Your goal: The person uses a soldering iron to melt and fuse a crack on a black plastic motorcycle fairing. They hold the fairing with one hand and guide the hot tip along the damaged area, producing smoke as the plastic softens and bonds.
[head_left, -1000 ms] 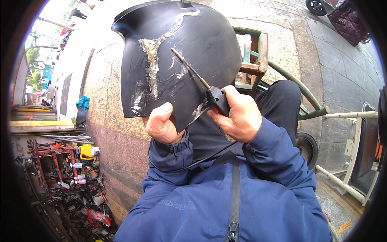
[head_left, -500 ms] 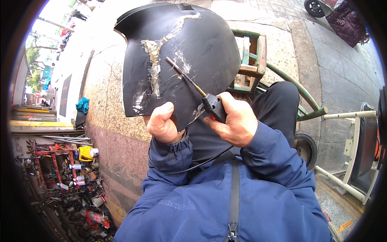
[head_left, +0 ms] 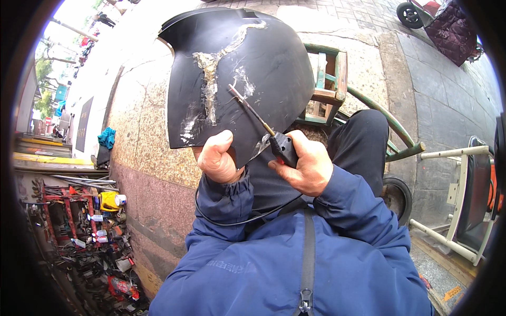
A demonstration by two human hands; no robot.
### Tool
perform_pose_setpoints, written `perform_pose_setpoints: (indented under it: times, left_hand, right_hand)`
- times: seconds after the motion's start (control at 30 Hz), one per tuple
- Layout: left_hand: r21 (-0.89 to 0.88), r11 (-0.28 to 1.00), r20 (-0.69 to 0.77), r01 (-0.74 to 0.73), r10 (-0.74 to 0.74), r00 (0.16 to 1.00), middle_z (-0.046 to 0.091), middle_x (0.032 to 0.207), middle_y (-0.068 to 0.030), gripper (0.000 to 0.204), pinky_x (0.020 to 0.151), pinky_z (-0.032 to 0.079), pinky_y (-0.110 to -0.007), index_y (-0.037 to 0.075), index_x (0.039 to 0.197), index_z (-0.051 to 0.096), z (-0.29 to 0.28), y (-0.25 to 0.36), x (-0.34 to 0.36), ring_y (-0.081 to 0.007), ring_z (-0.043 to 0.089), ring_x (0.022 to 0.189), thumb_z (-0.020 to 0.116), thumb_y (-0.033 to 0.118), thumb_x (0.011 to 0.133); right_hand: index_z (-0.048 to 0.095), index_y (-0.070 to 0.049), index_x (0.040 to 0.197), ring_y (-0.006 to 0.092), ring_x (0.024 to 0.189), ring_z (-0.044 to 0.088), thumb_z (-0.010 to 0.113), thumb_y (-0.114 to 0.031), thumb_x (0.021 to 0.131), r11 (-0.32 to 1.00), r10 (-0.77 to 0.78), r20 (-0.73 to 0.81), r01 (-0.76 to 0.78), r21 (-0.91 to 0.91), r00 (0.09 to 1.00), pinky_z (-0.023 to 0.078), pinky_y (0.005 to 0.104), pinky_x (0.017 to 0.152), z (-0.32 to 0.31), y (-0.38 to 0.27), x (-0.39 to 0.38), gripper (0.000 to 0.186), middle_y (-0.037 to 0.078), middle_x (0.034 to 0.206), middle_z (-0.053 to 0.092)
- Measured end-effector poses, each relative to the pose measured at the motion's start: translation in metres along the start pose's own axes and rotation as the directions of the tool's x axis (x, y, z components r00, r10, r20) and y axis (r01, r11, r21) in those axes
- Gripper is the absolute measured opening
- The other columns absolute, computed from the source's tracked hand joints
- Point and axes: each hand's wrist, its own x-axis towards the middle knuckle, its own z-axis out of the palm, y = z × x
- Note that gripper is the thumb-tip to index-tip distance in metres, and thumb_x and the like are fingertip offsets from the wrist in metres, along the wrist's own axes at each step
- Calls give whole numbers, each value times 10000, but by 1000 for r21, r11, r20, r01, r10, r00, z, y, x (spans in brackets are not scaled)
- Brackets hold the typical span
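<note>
A black, curved plastic panel [head_left: 274,63] is tilted up over my lap. A rough, yellowish-grey branching seam [head_left: 210,71] runs down its face, with white scuffs beside it. My left hand [head_left: 218,158] grips the panel's lower edge, thumb on the front face and fingers hidden behind. In my right hand [head_left: 308,163] is a soldering iron [head_left: 284,148], held by its black handle. Its thin metal rod points up and left, the tip over the panel to the right of the seam. Whether the tip touches the surface I cannot tell. A black cord runs below my wrists.
A green-and-wood stool [head_left: 332,95] stands beyond my knee. To the right are a small tyre [head_left: 396,199] and a pale metal-framed chair [head_left: 456,197]. Tools and parts [head_left: 89,237] lie heaped at lower left, near a yellow container [head_left: 109,201]. A parked scooter [head_left: 448,31] is at the far right.
The panel has shifted slightly to the right in view, with my left hand on it. The soldering iron's tip has moved a little lower on the panel. Both grips are unchanged.
</note>
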Motion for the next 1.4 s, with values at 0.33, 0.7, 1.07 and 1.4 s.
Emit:
perform_pose_setpoints:
  times: [0.33,0.7,1.07,1.4]
  left_hand:
    - [-40,998,4,-42,42,999,678,1161,-261,443,1006,537,-488,-154,1116,640,-4,-2,2,-377,681,1071,529,82,758]
    - [-200,979,187,-27,65,980,599,1325,-249,687,1078,457,-512,-105,1370,500,26,11,-11,-393,602,1200,569,162,741]
    - [-373,780,704,502,-115,701,399,1541,-279,887,1125,381,-606,-36,1549,291,-8,47,66,-419,472,1375,541,561,942]
    - [-99,843,637,529,-355,684,625,1256,-268,617,963,571,-527,-78,1370,465,16,59,107,-367,677,1112,595,268,877]
  right_hand:
    - [565,-44,1072,220,680,624,815,-71,811,999,-21,44,22,-26,999,516,335,679,-7,8,9,362,94,784,645]
    - [560,-31,1117,130,719,612,805,-181,878,951,52,51,-65,302,997,516,277,670,-5,17,7,374,28,905,621]
    - [516,-53,1120,174,728,699,734,-141,935,691,270,156,-304,656,950,566,289,616,-10,12,4,300,73,860,623]
    - [513,-43,1132,215,773,719,733,-175,937,648,313,110,-297,701,943,589,318,627,-4,9,1,323,91,901,627]
